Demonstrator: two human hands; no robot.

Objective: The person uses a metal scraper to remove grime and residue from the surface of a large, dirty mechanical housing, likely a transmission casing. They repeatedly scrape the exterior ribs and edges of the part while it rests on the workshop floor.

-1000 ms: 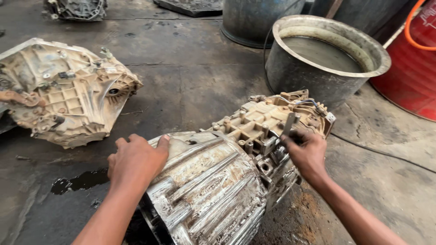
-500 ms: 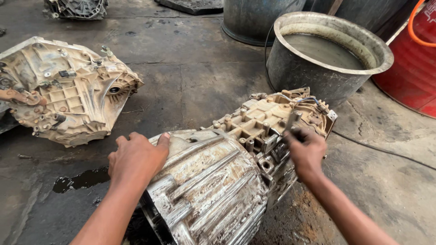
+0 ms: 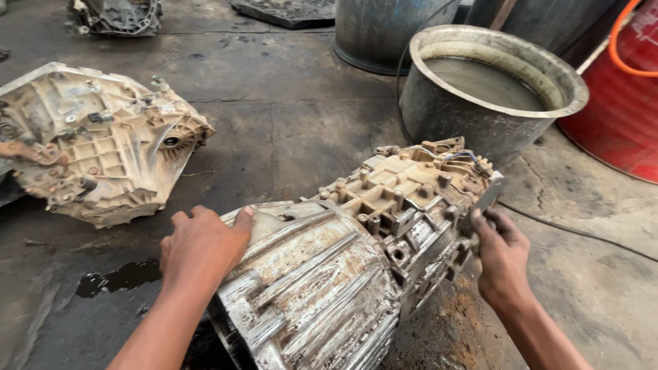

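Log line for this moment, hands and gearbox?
left hand: flat on gearbox housing | right hand: gripping flat metal tool at gearbox side

Left hand pressed flat, fingers spread; right hand curled, gripping

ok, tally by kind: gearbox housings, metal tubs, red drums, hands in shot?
Gearbox housings: 3: one under the hands, one at left, one partly cut off at top left
Metal tubs: 2
Red drum: 1
Hands: 2: left hand, right hand
Total: 8

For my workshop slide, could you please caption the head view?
Left hand flat on a grimy gearbox on the floor; right hand holds a flat metal tool at its side.
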